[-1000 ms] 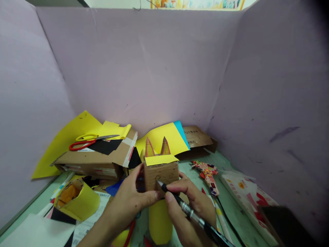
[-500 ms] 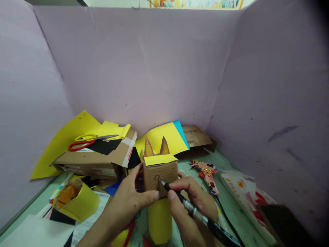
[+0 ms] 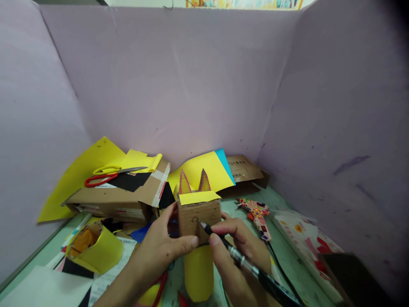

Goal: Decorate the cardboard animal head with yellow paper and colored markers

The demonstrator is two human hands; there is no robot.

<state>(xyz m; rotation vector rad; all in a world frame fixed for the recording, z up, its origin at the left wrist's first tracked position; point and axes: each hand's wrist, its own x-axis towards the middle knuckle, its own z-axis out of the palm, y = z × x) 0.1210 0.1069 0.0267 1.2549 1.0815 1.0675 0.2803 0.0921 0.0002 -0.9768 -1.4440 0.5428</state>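
Observation:
In the middle of the head view stands a cardboard figure: a small box head (image 3: 188,232) with two pointed ears (image 3: 204,181), a yellow paper strip (image 3: 200,197) along its top edge and a yellow body (image 3: 198,275) below. My left hand (image 3: 166,241) grips the box from its left side, thumb across the lower front. Between the fingers of my right hand (image 3: 239,251) is a black pen (image 3: 247,266). Its tip touches or nearly touches the box front, beside a small drawn outline (image 3: 194,219).
Red-handled scissors (image 3: 102,179) lie on a cardboard box (image 3: 108,198) at left. A yellow paper-covered tube (image 3: 110,251) is nearer me. At right are a patterned glue gun (image 3: 257,213) with a cord and a plastic packet (image 3: 306,238). Pale panels (image 3: 191,85) surround the table.
The pen tip has shifted very slightly upward at the drawn outline. My left hand stays in place on the box.

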